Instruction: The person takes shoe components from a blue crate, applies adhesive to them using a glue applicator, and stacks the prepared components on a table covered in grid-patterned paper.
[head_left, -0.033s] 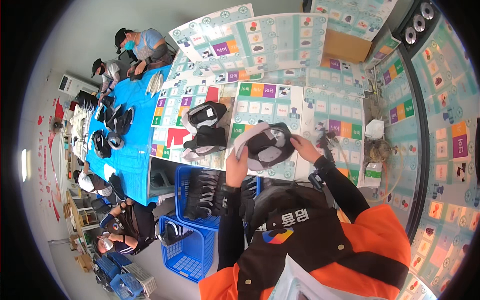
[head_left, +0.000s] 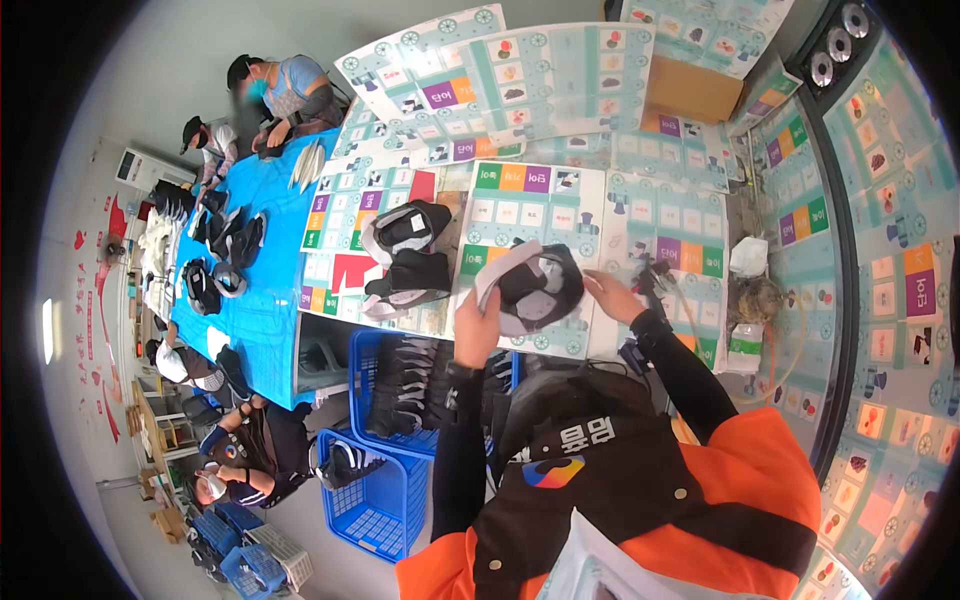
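A grey-and-black fabric piece that looks like a shoe upper (head_left: pixel 541 312) is held above the patterned table, its dark hollow facing up. My left hand (head_left: pixel 477 325) grips its grey left edge, thumb along the side. At its right rim are the bent fingers of my right hand (head_left: pixel 613 297); their exact grip is hard to make out. Left of the held piece, two similar pieces lie on the table: one grey and black with a white label (head_left: pixel 410 228), the other black with a grey edge (head_left: pixel 412 280).
Below the table's front edge, a blue basket (head_left: pixel 357 385) holds several dark shoe parts, with another blue basket (head_left: pixel 375 540) nearer. More shoe pieces (head_left: pixel 238 240) lie on the blue-covered table (head_left: pixel 255 340), where co-workers (head_left: pixel 290 95) work. Upright patterned panels (head_left: pixel 560 80) stand at the back.
The held shoe upper has turned slightly and shifted a little left. My right fingers have moved outward a little at its rim.
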